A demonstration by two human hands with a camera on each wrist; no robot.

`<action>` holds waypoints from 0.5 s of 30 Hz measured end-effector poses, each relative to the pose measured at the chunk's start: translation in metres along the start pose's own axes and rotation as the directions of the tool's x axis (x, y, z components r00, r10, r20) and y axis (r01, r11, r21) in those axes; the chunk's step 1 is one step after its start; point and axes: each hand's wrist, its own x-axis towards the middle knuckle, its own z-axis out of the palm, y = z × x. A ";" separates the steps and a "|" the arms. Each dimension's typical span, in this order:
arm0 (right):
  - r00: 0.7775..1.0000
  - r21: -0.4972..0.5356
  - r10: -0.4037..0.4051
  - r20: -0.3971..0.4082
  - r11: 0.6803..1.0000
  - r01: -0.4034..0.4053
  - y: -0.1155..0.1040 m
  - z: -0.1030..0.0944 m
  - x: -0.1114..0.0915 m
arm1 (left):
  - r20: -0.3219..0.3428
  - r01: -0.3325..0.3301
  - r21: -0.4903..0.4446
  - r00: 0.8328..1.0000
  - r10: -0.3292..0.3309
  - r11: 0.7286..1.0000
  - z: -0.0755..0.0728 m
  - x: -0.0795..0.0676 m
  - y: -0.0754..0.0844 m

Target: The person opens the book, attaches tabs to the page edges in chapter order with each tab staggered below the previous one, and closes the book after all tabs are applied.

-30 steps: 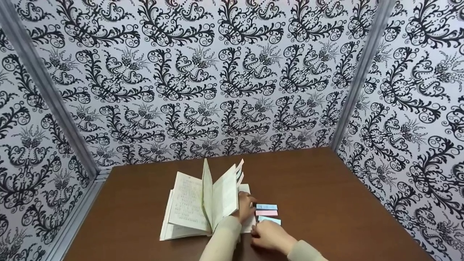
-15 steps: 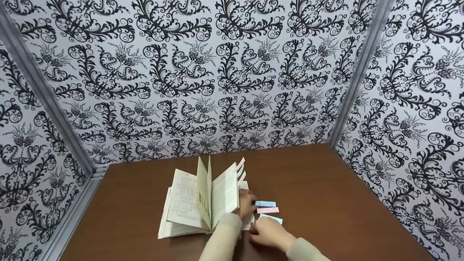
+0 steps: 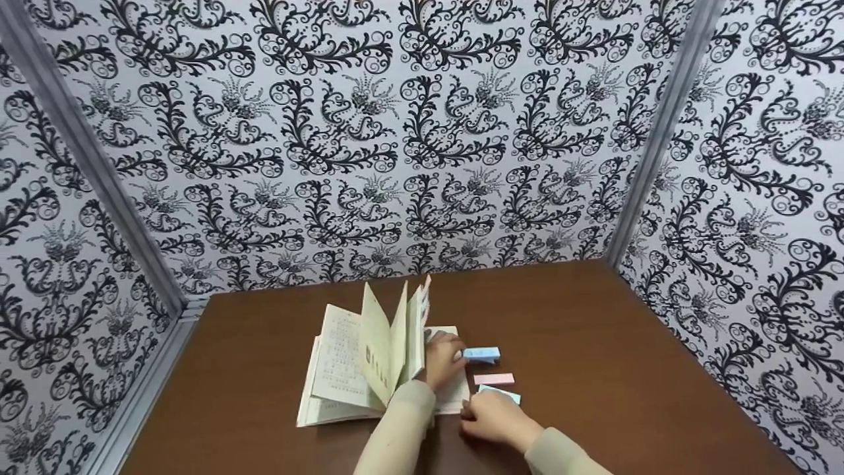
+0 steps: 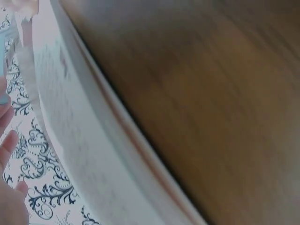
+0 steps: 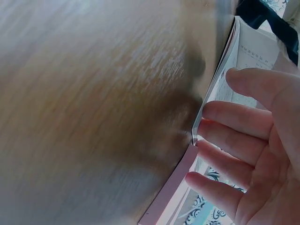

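Observation:
An open book (image 3: 346, 356) lies on the table with several pages fanned upright. My left hand (image 3: 445, 356) reaches past the raised pages over the book's right side. Its fingertips pinch the near end of a blue paper strip (image 3: 484, 354), which looks slightly raised; at the left wrist view's edge a light blue piece sits by the fingers (image 4: 7, 150). Near the book's lower right corner is my right hand (image 3: 494, 417), its fingers loosely extended and holding nothing, close to the book's edge. A pink strip (image 3: 494, 379) and a light blue strip (image 3: 504, 394) lie just beyond it.
Pinkish paper tabs (image 3: 426, 293) stick out from the upright pages. The brown wooden table (image 3: 580, 356) meets patterned walls (image 3: 369, 165) at its back and right, with grey metal posts (image 3: 649, 158) at the corners.
My left hand has shifted away from me with the blue strip, widening its gap to the pink one. The right-hand pages have swung more upright. My right hand has hardly moved.

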 end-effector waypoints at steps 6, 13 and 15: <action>1.000 -0.037 -0.023 -0.014 0.999 0.023 -0.002 -0.002 0.001 | 0.036 0.084 0.131 0.995 -0.089 0.988 -0.022 -0.002 -0.006; 0.998 -0.004 -0.026 0.050 1.000 0.026 -0.002 -0.007 0.004 | 0.083 0.131 0.166 0.986 -0.147 0.977 -0.044 -0.010 -0.011; 0.998 0.009 -0.025 0.058 1.000 0.024 -0.002 -0.009 0.007 | 0.082 0.155 0.143 0.982 -0.168 0.978 -0.052 -0.012 -0.012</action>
